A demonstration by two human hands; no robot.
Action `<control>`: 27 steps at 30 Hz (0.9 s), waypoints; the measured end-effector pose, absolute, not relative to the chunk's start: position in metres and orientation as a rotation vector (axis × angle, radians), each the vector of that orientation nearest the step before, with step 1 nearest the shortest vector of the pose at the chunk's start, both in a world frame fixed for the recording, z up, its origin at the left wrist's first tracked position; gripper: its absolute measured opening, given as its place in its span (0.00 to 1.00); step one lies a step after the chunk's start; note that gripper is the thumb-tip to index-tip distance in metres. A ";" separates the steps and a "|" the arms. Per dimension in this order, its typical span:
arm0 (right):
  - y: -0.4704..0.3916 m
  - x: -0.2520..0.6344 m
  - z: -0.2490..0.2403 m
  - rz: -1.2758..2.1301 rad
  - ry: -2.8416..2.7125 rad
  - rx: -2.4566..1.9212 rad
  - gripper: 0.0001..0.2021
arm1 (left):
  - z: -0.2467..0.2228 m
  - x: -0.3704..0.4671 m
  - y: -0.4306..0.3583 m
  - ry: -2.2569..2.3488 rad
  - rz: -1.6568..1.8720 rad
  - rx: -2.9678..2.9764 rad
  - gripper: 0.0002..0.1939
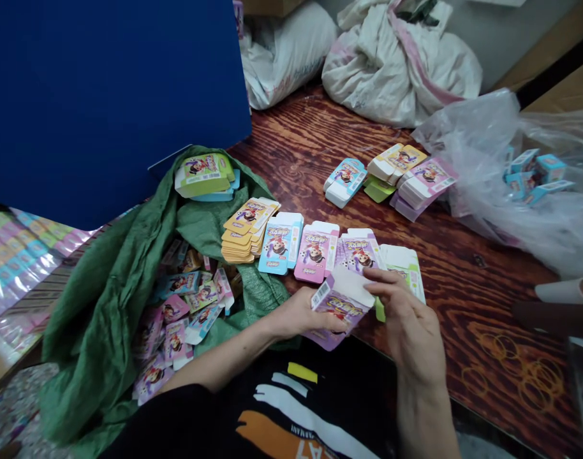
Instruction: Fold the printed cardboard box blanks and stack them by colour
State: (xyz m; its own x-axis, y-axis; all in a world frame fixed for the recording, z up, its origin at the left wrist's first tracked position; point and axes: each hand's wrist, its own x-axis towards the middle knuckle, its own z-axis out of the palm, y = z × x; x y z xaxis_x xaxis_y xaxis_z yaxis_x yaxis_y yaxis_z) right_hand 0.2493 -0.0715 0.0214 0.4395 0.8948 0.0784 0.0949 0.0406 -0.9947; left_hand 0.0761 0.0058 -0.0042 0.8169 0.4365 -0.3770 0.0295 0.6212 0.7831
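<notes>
A purple cartoon-printed box (338, 312) with its white top flap raised is in my left hand (303, 315), the thumb lying across its front. My right hand (409, 319) has its fingertips closed at the edge of that flap. Just beyond both hands, flattened boxes lie in a row of piles: yellow boxes (248, 229), blue boxes (280, 243), pink boxes (317, 250), purple boxes (358, 250) and green boxes (404, 264), partly behind my right hand. Left of my forearm, an open green woven sack (104, 306) holds many small filled-out boxes (177, 338).
Further back on the wooden table (291, 153) sit more box stacks (399, 166). A clear plastic bag (492, 146) with blue boxes stands at right, above several rubber bands (535, 382). White sacks (401, 64) line the back; a blue panel (114, 102) blocks the upper left.
</notes>
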 end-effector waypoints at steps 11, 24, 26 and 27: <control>-0.075 0.237 0.009 0.656 -0.980 -1.643 0.11 | -0.014 0.071 0.004 0.652 0.522 0.849 0.35; -0.082 0.236 0.008 0.726 -0.952 -1.574 0.08 | 0.008 0.041 0.009 0.582 0.479 1.548 0.18; -0.080 0.238 0.010 0.744 -0.904 -1.563 0.14 | 0.008 0.043 0.011 0.587 0.433 1.483 0.19; -0.078 0.239 0.011 0.750 -0.916 -1.564 0.17 | 0.007 0.044 0.011 0.594 0.432 1.441 0.20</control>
